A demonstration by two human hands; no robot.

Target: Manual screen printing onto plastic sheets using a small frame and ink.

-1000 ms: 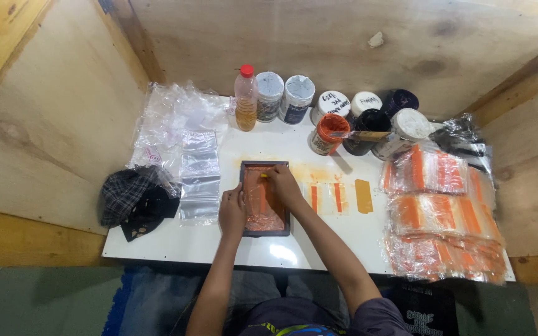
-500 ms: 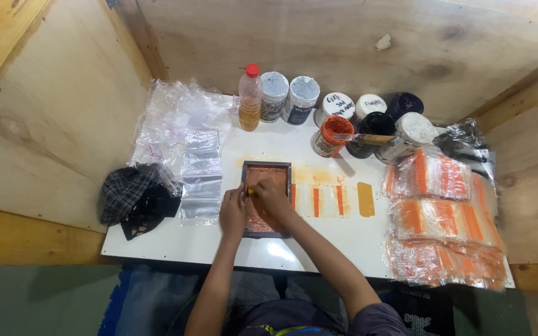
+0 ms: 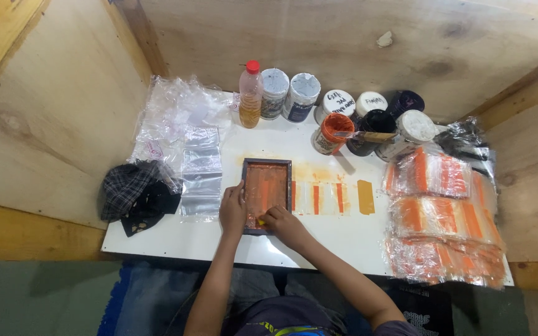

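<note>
Taking the small dark printing frame with its orange-stained mesh as the landmark, it lies flat near the front middle of the white counter.

Far to its left sits a crumpled checked cloth, and between cloth and frame lies a stack of clear plastic bags.

The left hand presses on the frame's left rail, fingers laid flat along it rather than curled round anything; it steadies, it does not grasp. The right hand is at the frame's near right corner, fingers clenched on a small yellow scraper that sits at the near end of the mesh.

Just right of the frame lie printed clear bags with 3 orange stripes showing. Behind the frame stand a red-capped bottle and a row of jars, 1 an open orange ink pot. Far right, heaps of finished orange-striped bags.

To do this stroke well, as I judge it: hold the frame dead still with the flat hand, keep the scraper edge fully on the mesh at a steady tilt, and press evenly so the ink goes through without smearing.
</note>
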